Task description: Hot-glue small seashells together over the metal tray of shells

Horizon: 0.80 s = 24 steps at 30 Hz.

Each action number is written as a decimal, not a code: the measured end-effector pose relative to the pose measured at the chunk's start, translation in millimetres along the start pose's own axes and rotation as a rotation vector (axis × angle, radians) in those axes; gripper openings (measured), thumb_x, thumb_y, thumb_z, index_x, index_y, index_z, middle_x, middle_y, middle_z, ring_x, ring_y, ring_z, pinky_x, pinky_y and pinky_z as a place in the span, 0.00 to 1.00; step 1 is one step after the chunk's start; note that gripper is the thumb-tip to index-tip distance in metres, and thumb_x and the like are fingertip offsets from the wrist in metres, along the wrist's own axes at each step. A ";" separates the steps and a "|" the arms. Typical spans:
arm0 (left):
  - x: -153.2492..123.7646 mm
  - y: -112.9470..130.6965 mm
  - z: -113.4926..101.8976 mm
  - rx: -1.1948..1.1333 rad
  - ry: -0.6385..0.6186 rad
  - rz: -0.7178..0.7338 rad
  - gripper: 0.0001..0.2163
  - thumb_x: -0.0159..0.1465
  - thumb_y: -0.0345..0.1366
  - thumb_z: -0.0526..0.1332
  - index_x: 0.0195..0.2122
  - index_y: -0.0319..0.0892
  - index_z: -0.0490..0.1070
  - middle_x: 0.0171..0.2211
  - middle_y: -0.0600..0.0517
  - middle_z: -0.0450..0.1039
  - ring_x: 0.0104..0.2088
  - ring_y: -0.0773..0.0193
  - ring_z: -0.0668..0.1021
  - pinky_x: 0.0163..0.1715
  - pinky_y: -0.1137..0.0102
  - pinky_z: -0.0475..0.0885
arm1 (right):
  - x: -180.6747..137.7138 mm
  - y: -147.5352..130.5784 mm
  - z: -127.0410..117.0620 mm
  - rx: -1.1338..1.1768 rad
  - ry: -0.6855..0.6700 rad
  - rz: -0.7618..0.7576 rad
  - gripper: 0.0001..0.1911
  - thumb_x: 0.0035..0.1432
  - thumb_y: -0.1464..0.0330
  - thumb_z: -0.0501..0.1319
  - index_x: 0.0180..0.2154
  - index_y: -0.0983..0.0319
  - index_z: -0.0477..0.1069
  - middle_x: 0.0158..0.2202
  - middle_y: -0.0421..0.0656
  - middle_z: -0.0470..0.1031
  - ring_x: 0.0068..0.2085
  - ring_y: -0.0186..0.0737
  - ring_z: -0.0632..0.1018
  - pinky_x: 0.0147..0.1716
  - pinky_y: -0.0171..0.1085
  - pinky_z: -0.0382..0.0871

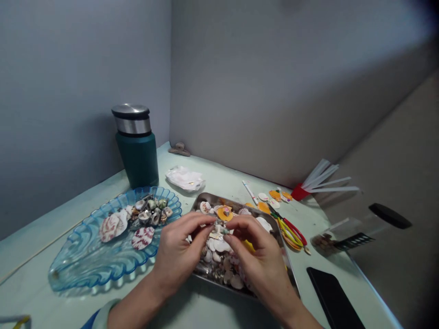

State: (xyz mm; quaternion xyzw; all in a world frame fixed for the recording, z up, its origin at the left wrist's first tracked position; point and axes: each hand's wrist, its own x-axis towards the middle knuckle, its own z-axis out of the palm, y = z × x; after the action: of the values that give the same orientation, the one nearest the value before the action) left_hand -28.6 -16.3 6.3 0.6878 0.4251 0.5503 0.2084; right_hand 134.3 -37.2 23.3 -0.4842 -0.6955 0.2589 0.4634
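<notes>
Over a metal tray [291,270] of seashells, my left hand [183,242] and my right hand [255,251] meet almost fingertip to fingertip. Thumb and index finger are pinched together on each hand, around something small and pale that I cannot make out. Beneath them lie loose white shells [221,246], and an orange shell [224,213] sits just beyond the fingertips. To the left stands a blue, leaf-shaped glass dish [92,265], holding a heap of small dark and pale shells [151,212] and a purple-and-white scallop shell [142,238].
A teal flask [139,157] stands behind the dish, beside a crumpled white bag [185,178]. Right of the tray are yellow-and-red-handled pliers [291,233], a red cup of white sticks [300,192], a clear jar [325,242] and a black phone [334,297]. Walls border the table.
</notes>
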 end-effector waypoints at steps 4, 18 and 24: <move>-0.7 1.3 -1.0 -0.008 0.005 0.030 0.07 0.60 0.29 0.60 0.35 0.45 0.77 0.34 0.50 0.79 0.35 0.62 0.79 0.37 0.69 0.74 | 0.1 -1.1 -0.3 -0.041 0.015 -0.020 0.08 0.58 0.75 0.59 0.38 0.56 0.68 0.35 0.39 0.70 0.34 0.38 0.72 0.34 0.38 0.67; -1.6 7.4 -5.5 0.073 0.137 0.081 0.06 0.59 0.30 0.61 0.35 0.45 0.76 0.32 0.52 0.79 0.32 0.63 0.79 0.35 0.70 0.74 | 2.4 0.4 -9.7 -0.517 -0.037 -0.413 0.11 0.59 0.77 0.56 0.43 0.59 0.68 0.40 0.47 0.74 0.40 0.44 0.73 0.39 0.43 0.69; 0.8 4.1 -5.4 0.108 0.153 -0.063 0.04 0.59 0.34 0.63 0.35 0.45 0.77 0.30 0.54 0.78 0.26 0.68 0.76 0.30 0.72 0.72 | 8.8 -0.8 -29.2 -0.642 -0.214 -0.210 0.10 0.61 0.73 0.55 0.42 0.60 0.71 0.41 0.47 0.75 0.42 0.46 0.74 0.39 0.43 0.67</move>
State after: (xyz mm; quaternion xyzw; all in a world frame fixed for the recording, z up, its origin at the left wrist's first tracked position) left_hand -32.2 -18.9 11.5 0.6404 0.4902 0.5706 0.1549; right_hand 159.1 -32.1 40.1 -0.5012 -0.8321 0.0274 0.2360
